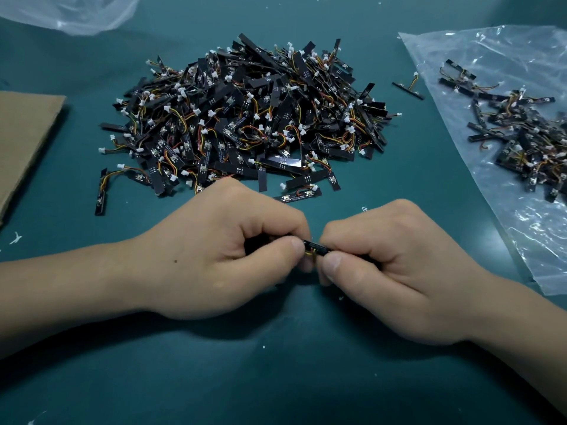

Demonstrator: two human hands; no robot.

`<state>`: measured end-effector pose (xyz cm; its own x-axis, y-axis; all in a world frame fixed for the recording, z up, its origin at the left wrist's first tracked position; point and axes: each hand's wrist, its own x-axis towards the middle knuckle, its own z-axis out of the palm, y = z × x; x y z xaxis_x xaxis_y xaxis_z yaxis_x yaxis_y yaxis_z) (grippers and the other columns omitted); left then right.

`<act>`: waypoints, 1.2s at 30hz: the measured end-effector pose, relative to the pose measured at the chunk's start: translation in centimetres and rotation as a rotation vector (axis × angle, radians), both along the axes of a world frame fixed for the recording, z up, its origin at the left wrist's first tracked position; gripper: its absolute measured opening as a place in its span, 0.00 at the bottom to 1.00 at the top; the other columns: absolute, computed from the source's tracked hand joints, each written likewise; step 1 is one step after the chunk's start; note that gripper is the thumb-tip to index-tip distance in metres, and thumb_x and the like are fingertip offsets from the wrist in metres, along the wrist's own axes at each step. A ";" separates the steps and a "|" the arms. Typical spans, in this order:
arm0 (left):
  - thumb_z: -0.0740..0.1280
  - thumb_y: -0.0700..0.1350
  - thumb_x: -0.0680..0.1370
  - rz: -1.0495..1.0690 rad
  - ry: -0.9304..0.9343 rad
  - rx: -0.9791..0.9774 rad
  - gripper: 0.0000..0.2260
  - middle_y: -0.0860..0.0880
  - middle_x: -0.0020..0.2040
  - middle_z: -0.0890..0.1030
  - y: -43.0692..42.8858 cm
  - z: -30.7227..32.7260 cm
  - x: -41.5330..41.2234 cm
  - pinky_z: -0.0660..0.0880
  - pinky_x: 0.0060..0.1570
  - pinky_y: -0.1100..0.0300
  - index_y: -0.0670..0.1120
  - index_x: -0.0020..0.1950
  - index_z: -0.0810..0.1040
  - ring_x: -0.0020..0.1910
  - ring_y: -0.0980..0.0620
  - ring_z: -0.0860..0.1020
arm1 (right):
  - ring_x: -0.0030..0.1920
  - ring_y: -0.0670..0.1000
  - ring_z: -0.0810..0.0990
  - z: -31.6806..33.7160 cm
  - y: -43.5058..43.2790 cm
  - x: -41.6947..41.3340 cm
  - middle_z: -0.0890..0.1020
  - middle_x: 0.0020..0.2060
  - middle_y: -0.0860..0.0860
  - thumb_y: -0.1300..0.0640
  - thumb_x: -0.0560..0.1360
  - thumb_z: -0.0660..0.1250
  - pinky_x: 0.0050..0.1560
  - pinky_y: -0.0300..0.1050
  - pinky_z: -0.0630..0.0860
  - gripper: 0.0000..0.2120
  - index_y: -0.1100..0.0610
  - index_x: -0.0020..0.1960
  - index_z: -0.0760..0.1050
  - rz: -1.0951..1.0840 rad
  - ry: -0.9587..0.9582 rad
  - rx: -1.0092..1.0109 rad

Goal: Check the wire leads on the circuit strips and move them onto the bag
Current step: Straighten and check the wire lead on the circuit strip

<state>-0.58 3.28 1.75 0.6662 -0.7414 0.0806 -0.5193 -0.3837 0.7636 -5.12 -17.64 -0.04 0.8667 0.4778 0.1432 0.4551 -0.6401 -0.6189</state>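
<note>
together left hand (227,250) and right hand (389,265) pinch circuit strip (316,248) between fingertips.

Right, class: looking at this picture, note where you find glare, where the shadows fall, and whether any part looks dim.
Head view: glare speckles the plastic bag; soft shadows pool on the table beneath the left hand and right hand; the circuit strip they pinch sits shaded between the fingers; the lower corners darken.

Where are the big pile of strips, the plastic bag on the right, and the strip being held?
pile of strips (245,118), head view, middle of the heap.
plastic bag (497,44), head view, bare upper part.
held strip (317,247), head view, exposed black middle.
</note>
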 end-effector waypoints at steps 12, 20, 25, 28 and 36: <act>0.64 0.45 0.74 -0.005 -0.076 0.051 0.13 0.47 0.29 0.80 0.1 -0.2 0.1 0.67 0.37 0.59 0.39 0.40 0.85 0.29 0.51 0.72 | 0.29 0.55 0.72 -0.1 0.0 -0.1 0.72 0.26 0.51 0.51 0.78 0.57 0.31 0.54 0.70 0.17 0.58 0.36 0.74 -0.032 -0.015 0.000; 0.64 0.47 0.74 0.039 -0.039 0.016 0.12 0.53 0.30 0.78 0.1 0.0 0.1 0.65 0.35 0.64 0.42 0.41 0.85 0.30 0.58 0.71 | 0.28 0.51 0.68 -0.1 0.1 0.0 0.68 0.25 0.48 0.52 0.79 0.59 0.30 0.53 0.67 0.16 0.55 0.34 0.70 -0.076 -0.085 -0.029; 0.64 0.47 0.74 0.026 -0.009 0.007 0.14 0.51 0.29 0.79 0.1 0.0 -0.1 0.67 0.34 0.61 0.40 0.40 0.85 0.29 0.55 0.71 | 0.31 0.53 0.74 -0.1 -0.1 0.0 0.74 0.28 0.47 0.48 0.80 0.57 0.33 0.54 0.71 0.17 0.55 0.38 0.76 -0.023 -0.029 -0.068; 0.64 0.45 0.74 0.005 -0.043 0.022 0.13 0.48 0.29 0.79 -0.1 0.1 0.0 0.65 0.33 0.60 0.38 0.39 0.84 0.29 0.53 0.71 | 0.33 0.56 0.76 -0.1 -0.3 0.1 0.76 0.29 0.51 0.47 0.81 0.56 0.36 0.55 0.73 0.21 0.58 0.38 0.77 -0.008 0.000 -0.072; 0.64 0.46 0.75 0.007 -0.025 0.001 0.14 0.50 0.30 0.79 0.0 0.0 0.0 0.66 0.35 0.60 0.39 0.41 0.84 0.30 0.55 0.71 | 0.33 0.55 0.76 -0.2 -0.3 0.1 0.77 0.29 0.49 0.47 0.81 0.56 0.36 0.55 0.74 0.20 0.55 0.39 0.78 -0.021 0.000 -0.055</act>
<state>-0.62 3.29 1.71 0.6690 -0.7370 0.0964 -0.5358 -0.3883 0.7497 -5.06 -17.94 -0.22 0.8766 0.4669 0.1167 0.4411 -0.6827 -0.5826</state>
